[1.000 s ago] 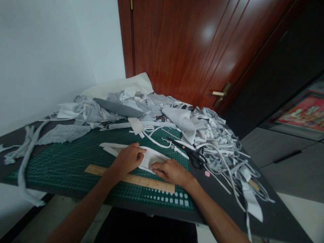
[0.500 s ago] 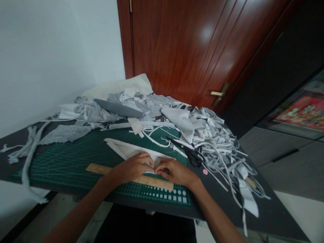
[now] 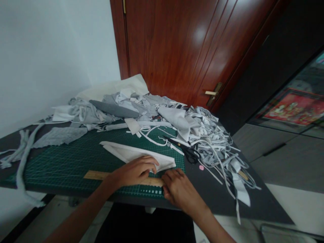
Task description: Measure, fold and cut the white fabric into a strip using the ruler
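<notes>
A folded white piece of fabric [image 3: 116,149] lies on the green cutting mat [image 3: 63,165], its long folded edge on the far side. My left hand [image 3: 138,169] rests over the fabric's near edge, fingers loosely curved and apart, pinching nothing. Under that wrist passes a wooden ruler [image 3: 95,175], flat on the mat just nearer to me than the fabric. At the ruler's right end my right hand [image 3: 178,187] is closed around it, with the fingertips partly hidden. Black-handled scissors [image 3: 188,152] lie beyond the fabric to the right.
Grey and white fabric scraps [image 3: 152,103] are heaped along the back of the dark table [image 3: 215,202]. Tangled strips [image 3: 215,145] spill over its right side. A small pink piece [image 3: 201,167] lies by the scissors. A long grey strip [image 3: 21,172] hangs off the left front edge.
My right hand has left the fabric and moved toward me onto the ruler's right end. My left hand has loosened from its pinch at the fabric's near edge. The view has shifted slightly.
</notes>
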Action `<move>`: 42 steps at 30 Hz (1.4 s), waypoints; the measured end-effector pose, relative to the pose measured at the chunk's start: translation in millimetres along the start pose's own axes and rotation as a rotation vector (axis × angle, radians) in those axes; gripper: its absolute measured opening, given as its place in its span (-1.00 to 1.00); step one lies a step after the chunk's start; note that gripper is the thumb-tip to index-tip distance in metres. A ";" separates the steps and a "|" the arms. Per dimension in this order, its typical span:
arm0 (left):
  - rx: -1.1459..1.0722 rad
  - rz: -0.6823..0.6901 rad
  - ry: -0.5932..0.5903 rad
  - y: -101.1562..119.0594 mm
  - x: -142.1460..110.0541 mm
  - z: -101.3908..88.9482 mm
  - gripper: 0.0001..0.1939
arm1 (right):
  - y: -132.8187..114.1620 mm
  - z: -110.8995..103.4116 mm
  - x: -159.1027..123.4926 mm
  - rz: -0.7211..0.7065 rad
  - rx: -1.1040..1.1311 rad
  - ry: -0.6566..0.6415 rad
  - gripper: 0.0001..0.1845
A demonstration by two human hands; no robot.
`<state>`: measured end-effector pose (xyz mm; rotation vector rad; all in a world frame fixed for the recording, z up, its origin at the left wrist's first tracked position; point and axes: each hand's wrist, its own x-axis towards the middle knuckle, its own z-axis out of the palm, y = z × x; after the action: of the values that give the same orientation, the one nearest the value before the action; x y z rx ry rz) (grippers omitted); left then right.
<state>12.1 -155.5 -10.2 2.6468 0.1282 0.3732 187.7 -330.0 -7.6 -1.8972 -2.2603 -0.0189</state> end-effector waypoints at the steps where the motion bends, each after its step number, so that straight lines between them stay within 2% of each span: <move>1: 0.006 0.004 0.016 2.0 1.1 0.5 -0.59 | 0.1 0.0 1.1 -0.023 -0.031 0.001 -0.96; 5: 0.024 -0.007 0.030 6.2 2.8 3.2 -0.68 | 4.0 5.6 1.9 -0.106 -0.092 0.042 -0.96; 8: 0.024 -0.086 0.013 7.4 1.6 0.6 -0.66 | 8.3 12.6 2.5 -0.104 -0.113 0.078 -0.95; 13: -0.064 -0.249 -0.035 8.0 -3.8 -24.2 -0.50 | 20.0 11.1 3.9 -0.124 -0.040 0.079 -0.92; 15: -0.059 -0.312 -0.044 2.6 -8.7 -37.3 -0.48 | 30.1 4.8 1.2 -0.089 0.046 0.111 -0.86; 18: -0.042 -0.403 0.023 -14.4 -19.8 -52.0 -0.40 | 52.6 -3.1 -7.8 0.000 0.214 0.222 -0.76; 22: -0.013 -0.493 0.127 -39.0 -32.4 -56.5 -0.33 | 86.9 -0.9 -21.2 0.097 0.311 0.380 -0.72; 24: 0.051 -0.481 0.174 -45.8 -34.1 -53.1 -0.35 | 99.9 3.8 -24.5 0.124 0.313 0.431 -0.73; 26: 0.164 -0.412 0.252 -48.5 -33.3 -47.8 -0.41 | 107.5 8.1 -24.2 0.125 0.308 0.443 -0.74; 29: 0.295 -0.311 0.376 -46.5 -30.4 -39.2 -0.52 | 109.3 11.6 -18.5 0.098 0.296 0.424 -0.74; 31: 0.302 -0.260 0.381 -42.7 -27.7 -35.8 -0.58 | 106.1 12.2 -12.4 0.081 0.283 0.415 -0.73; 35: 0.254 -0.201 0.240 -39.1 -13.2 -40.3 -0.66 | 97.8 12.5 2.7 0.062 0.274 0.381 -0.72; 39: 0.036 -0.243 -0.098 -54.6 14.9 -52.4 -0.68 | 91.4 17.8 18.4 0.027 0.243 0.347 -0.72; 42: -0.055 -0.235 -0.271 -72.4 33.6 -56.3 -0.72 | 86.8 23.7 26.0 0.020 0.182 0.325 -0.74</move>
<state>26.5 -61.7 13.0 2.5619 0.3316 -0.0586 265.1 -285.9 -36.6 -1.6853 -1.9576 -0.1060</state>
